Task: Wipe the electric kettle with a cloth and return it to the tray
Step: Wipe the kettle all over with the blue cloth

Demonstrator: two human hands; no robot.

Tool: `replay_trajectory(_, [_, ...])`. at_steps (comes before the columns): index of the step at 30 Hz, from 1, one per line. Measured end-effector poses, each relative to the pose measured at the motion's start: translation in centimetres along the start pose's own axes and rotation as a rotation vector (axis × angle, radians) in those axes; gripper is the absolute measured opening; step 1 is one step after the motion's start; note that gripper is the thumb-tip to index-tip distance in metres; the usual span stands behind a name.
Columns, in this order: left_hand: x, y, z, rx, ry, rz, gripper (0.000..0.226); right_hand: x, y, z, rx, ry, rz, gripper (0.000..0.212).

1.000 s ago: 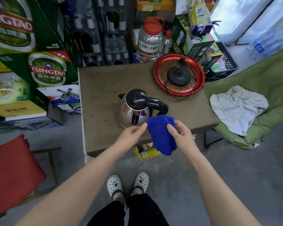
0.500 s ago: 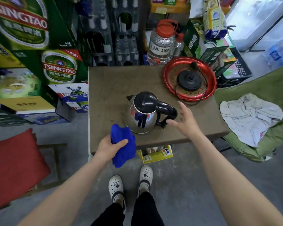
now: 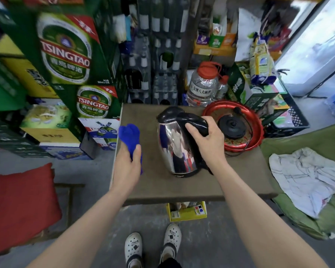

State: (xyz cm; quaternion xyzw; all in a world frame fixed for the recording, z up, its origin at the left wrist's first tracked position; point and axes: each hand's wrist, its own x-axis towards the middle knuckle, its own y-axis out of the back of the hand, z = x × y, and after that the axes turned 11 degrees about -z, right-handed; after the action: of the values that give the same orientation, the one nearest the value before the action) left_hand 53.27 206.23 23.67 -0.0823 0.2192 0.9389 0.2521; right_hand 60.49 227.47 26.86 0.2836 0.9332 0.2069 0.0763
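Observation:
A shiny steel electric kettle [image 3: 174,147] with a black lid and handle is in the middle of the brown table [image 3: 162,186], tilted and seemingly lifted. My right hand [image 3: 205,142] is closed around its black handle. My left hand [image 3: 127,163] holds a blue cloth [image 3: 129,135] over the table's left edge, a short way left of the kettle and not touching it. The red round tray [image 3: 258,132] sits at the table's back right, with the kettle's black base [image 3: 232,127] and its cord inside.
Green beer cartons [image 3: 66,55] stack up on the left and bottle crates stand behind the table. A large clear jug [image 3: 202,86] with a red cap stands behind the tray. A white rag [image 3: 306,176] lies on a green cushion at right. A red seat [image 3: 19,206] is at left.
The blue cloth passed from my right hand to my left, which carried it up and left. My right hand reached the kettle's handle, gripped it and tipped the kettle up.

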Motion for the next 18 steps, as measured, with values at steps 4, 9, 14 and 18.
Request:
replay_trajectory(4, [1.9, -1.7, 5.5, 0.414, -0.309, -0.011, 0.066, 0.6, 2.5, -6.8, 0.047, 0.087, 0.198, 0.031])
replay_trajectory(9, [-0.3, -3.8, 10.8, 0.659, -0.552, 0.024, 0.068, 1.1, 3.9, -13.4, 0.104, 0.158, 0.387, 0.028])
replay_trajectory(14, [1.0, -1.3, 15.1, 0.782, -0.714, 0.121, 0.06, -0.5, 4.3, -15.6, 0.164, 0.168, 0.446, 0.028])
replay_trajectory(18, [1.8, -0.1, 18.7, 0.816, -0.742, 0.154, 0.062, -1.1, 5.0, -17.0, 0.264, 0.117, 0.48, 0.014])
